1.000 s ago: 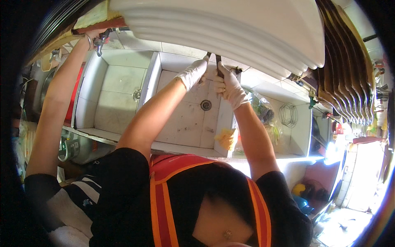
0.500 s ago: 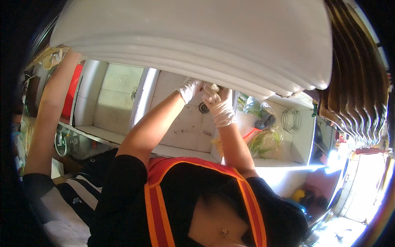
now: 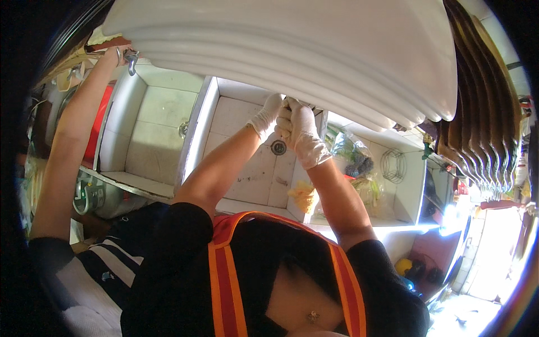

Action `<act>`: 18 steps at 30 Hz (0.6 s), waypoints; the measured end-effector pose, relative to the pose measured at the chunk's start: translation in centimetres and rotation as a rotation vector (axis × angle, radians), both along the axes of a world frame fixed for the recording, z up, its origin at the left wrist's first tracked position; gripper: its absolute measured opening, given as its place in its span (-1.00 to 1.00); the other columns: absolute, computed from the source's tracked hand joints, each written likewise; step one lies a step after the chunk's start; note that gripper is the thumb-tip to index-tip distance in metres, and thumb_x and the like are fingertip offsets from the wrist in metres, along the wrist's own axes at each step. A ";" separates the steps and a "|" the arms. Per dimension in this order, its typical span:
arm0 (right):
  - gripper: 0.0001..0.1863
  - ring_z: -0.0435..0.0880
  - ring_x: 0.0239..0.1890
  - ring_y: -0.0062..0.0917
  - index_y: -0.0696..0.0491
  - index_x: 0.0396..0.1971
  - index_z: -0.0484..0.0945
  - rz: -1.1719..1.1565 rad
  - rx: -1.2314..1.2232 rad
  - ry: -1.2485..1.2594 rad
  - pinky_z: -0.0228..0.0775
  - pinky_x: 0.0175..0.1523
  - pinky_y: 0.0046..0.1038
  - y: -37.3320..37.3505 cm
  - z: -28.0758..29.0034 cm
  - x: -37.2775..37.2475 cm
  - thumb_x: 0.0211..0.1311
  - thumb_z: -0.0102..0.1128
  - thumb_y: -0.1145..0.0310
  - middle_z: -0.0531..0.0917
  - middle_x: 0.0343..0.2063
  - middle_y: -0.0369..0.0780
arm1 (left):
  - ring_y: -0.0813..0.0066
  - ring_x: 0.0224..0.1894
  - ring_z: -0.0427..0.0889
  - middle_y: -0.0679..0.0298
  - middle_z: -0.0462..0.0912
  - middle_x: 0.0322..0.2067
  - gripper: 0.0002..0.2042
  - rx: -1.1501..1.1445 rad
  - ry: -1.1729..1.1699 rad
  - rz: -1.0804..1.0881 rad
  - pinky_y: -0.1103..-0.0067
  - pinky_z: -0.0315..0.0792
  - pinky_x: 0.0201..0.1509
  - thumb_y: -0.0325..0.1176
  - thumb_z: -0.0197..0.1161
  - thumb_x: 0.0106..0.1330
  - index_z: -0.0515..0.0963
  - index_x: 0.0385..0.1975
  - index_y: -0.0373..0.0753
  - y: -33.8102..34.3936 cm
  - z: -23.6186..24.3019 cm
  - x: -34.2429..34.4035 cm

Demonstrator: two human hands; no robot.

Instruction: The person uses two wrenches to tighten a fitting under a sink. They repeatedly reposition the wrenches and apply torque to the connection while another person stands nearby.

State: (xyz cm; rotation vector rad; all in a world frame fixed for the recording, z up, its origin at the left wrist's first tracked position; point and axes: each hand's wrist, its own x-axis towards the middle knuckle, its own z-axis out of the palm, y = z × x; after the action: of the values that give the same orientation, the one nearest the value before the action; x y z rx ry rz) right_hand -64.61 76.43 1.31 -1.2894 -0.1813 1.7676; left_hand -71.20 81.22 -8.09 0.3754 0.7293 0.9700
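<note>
Above the middle basin of a white tiled sink (image 3: 238, 182), my left hand (image 3: 267, 117) and my right hand (image 3: 301, 129) meet near the far wall, both in thin white gloves. My right hand is closed in a fist, thumb side up. Against it press the closed fingers of my left hand, their tips partly hidden. Whatever lies between them is too small or too covered to make out. Below my hands a round drain (image 3: 278, 147) shows in the basin floor.
White stacked panels (image 3: 281, 50) hang low over the sink, with brown ones (image 3: 483, 106) at right. A co-worker's arm (image 3: 73, 135) reaches up at left beside a metal tap (image 3: 131, 60). Bagged greens (image 3: 351, 149), a wire coil (image 3: 394, 165) and a yellow cloth (image 3: 304, 196) sit in the right basin.
Both my hands have shifted slightly up and away, still together, and the right wrist has turned. The view has tilted, so the tap and yellow cloth show more.
</note>
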 end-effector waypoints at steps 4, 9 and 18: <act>-0.72 -0.01 -0.88 -0.71 -0.06 -0.68 0.22 0.130 0.085 -0.060 -0.25 -0.80 -0.61 -0.5 0.9 -0.1 0.25 -0.16 0.28 0.10 -0.85 -0.45 | 0.41 -0.38 0.44 0.20 0.45 -0.33 -0.59 -0.008 -0.035 -0.023 0.49 0.39 -0.39 -0.01 -0.19 0.29 0.37 -0.18 -0.25 -0.1 0.2 0.0; -0.65 0.00 -0.87 -0.71 -0.08 -0.70 0.21 0.225 0.147 -0.174 -0.22 -0.81 -0.61 -0.2 1.2 -0.1 0.31 -0.18 0.19 0.09 -0.84 -0.45 | 0.40 -0.33 0.45 0.18 0.46 -0.29 -0.58 -0.023 -0.083 -0.045 0.49 0.41 -0.34 -0.02 -0.19 0.29 0.36 -0.14 -0.25 0.0 0.6 0.0; -0.71 0.07 -0.86 -0.70 -0.06 -0.60 0.20 0.406 0.133 -0.285 0.05 -0.76 -0.55 0.2 1.0 0.6 0.31 -0.20 0.17 0.16 -0.80 -0.44 | 0.38 -0.22 0.47 0.16 0.48 -0.20 -0.54 -0.038 -0.114 -0.048 0.49 0.44 -0.24 -0.02 -0.22 0.29 0.34 -0.06 -0.27 -0.2 0.3 0.5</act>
State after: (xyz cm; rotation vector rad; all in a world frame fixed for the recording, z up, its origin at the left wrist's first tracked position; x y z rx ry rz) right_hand -63.99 76.62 2.30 -1.4762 -0.7548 1.8551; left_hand -70.75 81.05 -7.76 0.3001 0.6314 0.9233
